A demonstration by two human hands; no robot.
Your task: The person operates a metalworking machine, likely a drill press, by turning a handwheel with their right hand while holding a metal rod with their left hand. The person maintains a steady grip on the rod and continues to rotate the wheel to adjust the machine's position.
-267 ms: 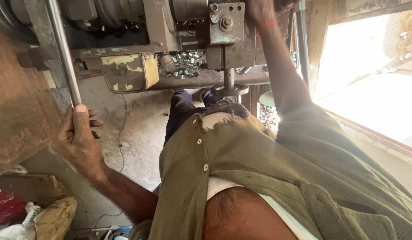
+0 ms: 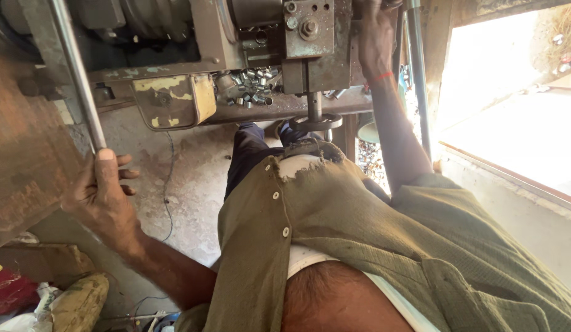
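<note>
Left hand [image 2: 101,193] fingers wrap the steel lever [image 2: 76,67]; right hand [image 2: 375,37] (fingers hidden) reaches the machine [image 2: 236,55].

Our left hand [image 2: 101,197] closes round the lower end of a long steel lever rod [image 2: 76,74], which runs up and away from the grip toward the machine's top left. Just left of that grip stands a broad rusty metal plate [image 2: 21,154]. Right of the grip and beyond it, a yellow-chipped metal box [image 2: 175,98] hangs under the machine bed; further right, small steel sleeves [image 2: 251,86] lie heaped on the bed. Our right hand [image 2: 375,37] reaches up at the far right, beside a vertical steel bar [image 2: 418,80]. Below the left grip, sacks [image 2: 76,301] lie on the floor.
</note>
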